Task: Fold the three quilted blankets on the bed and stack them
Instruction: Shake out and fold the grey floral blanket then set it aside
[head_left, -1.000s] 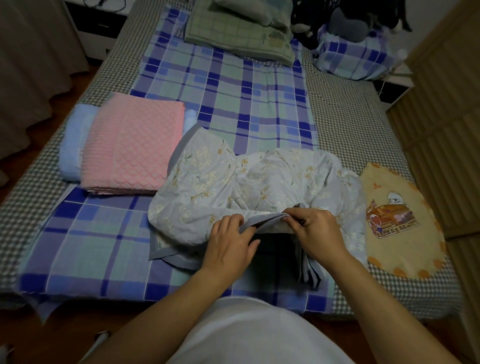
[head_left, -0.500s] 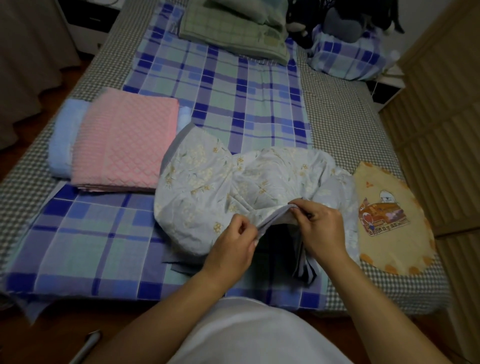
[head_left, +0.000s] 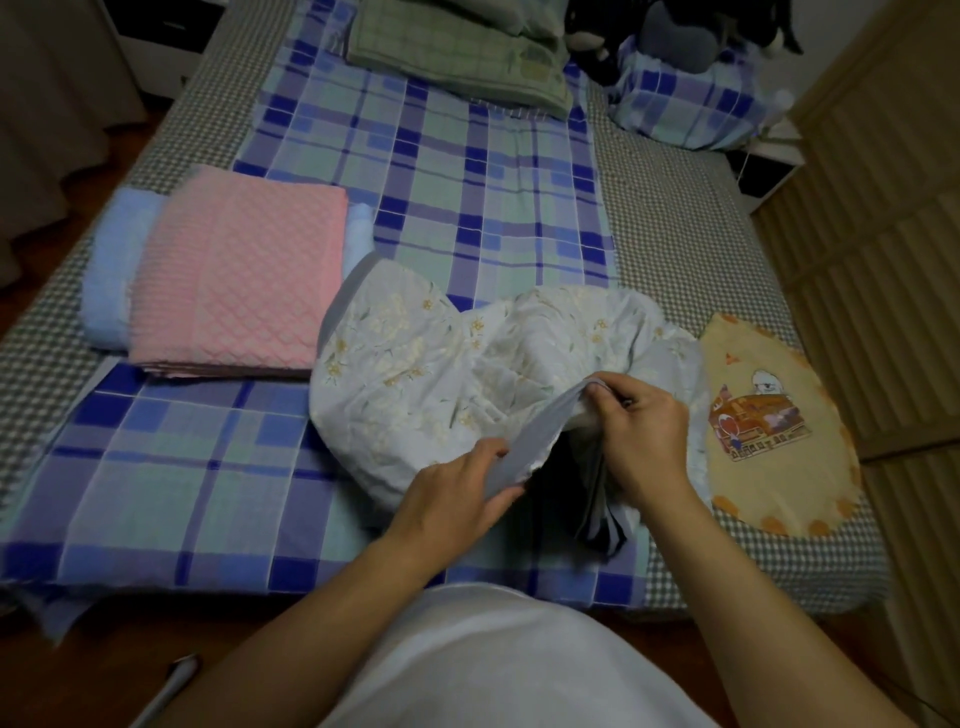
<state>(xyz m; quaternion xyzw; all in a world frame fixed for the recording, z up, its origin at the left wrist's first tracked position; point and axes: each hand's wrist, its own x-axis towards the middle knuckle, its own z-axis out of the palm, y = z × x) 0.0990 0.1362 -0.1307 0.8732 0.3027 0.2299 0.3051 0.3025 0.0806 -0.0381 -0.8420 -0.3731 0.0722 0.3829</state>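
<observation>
A crumpled pale floral quilted blanket (head_left: 415, 364) lies near the bed's front edge. My left hand (head_left: 457, 488) pinches its grey-blue border at the lower end. Higher up, at the right, my right hand (head_left: 639, 431) grips the same border, lifting it off the bed. At the left, a folded pink quilted blanket (head_left: 239, 270) rests on top of a folded light blue blanket (head_left: 111, 265), which sticks out on both sides.
The bed carries a blue plaid sheet (head_left: 171, 478) over a checked cover (head_left: 691, 239). A yellow cartoon cushion (head_left: 769, 431) lies at the right. A green folded blanket (head_left: 457, 57), a plaid pillow (head_left: 685, 104) and dark plush toys sit at the head. A wooden wall stands on the right.
Both hands have raised the floral blanket's border; the left hand slid down and left along it while the right hand lifted its end higher.
</observation>
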